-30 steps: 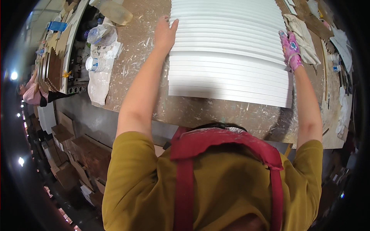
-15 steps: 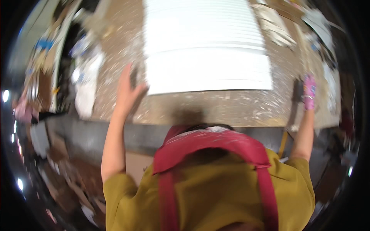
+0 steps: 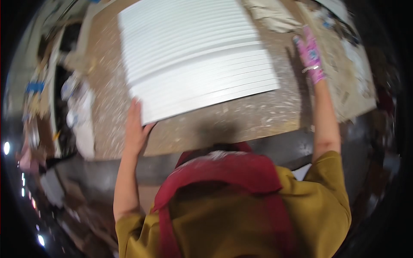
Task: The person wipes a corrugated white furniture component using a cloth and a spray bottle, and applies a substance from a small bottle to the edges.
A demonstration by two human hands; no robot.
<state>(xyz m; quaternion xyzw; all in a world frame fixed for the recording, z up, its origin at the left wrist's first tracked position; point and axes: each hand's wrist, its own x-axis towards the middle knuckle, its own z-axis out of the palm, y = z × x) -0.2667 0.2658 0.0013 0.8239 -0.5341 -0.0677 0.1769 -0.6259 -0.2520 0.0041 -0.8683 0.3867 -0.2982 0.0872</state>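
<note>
A large pile of white, flat, ribbed strips or panels [image 3: 206,81] lies on the worktable, its near edge slanting up to the right. Bare and with its fingers stretched, my left hand [image 3: 137,129] rests at the pile's near left corner: the fingers run along the left side and the thumb lies by the near edge. A pink patterned glove covers my right hand [image 3: 310,56]. Its fingers are spread, and it is held over the table to the right of the pile, apart from it, with nothing in it.
The brown worktable [image 3: 107,133] is strewn with pale scraps. A cream cloth or bag [image 3: 273,16] lies at the far right, near a beige sheet [image 3: 344,92] along the right side. Crumpled clear and white plastic [image 3: 81,116] lies at the left edge.
The view has turned, so the pile now looks tilted. My left hand has come to the pile's corner. My right hand has moved forward, its fingers now spread.
</note>
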